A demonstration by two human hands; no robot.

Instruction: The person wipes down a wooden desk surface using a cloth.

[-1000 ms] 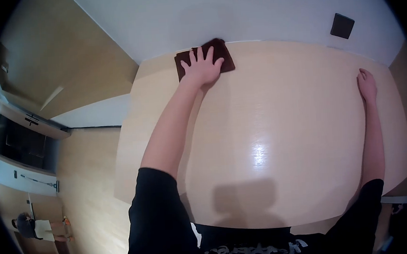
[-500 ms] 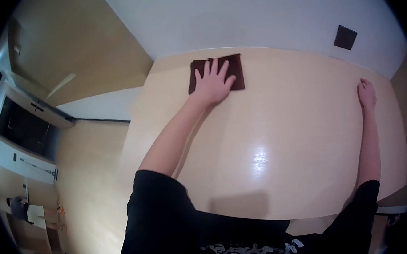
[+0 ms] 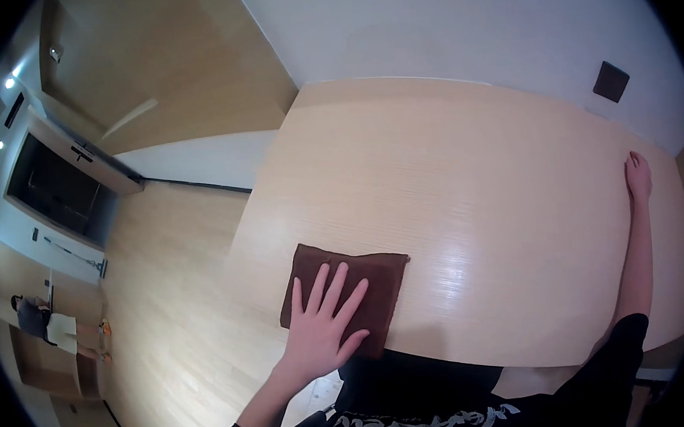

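My left hand (image 3: pixel 320 334) lies flat with spread fingers on a dark brown cloth (image 3: pixel 375 282). The cloth is laid out on a pale wood-look table (image 3: pixel 433 151), near its front left edge, with one corner reaching the edge close to my body. Part of the cloth is hidden under the palm and fingers. Far off to the right, my right hand (image 3: pixel 638 177) rests on the tabletop with its fingers curled in, and nothing shows in it.
A white wall (image 3: pixel 440 24) borders the table's far side and bears a dark square plate (image 3: pixel 611 81). To the left are a wooden floor (image 3: pixel 182 304), a dark doorway (image 3: pixel 62 185) and a mop (image 3: pixel 79 257) by the wall. Another person (image 3: pixel 48 323) stands in the distance.
My left hand has drawn the cloth from the table's far edge back toward my body, slightly leftward. My right hand stays curled at the right side. The view has shifted a little.
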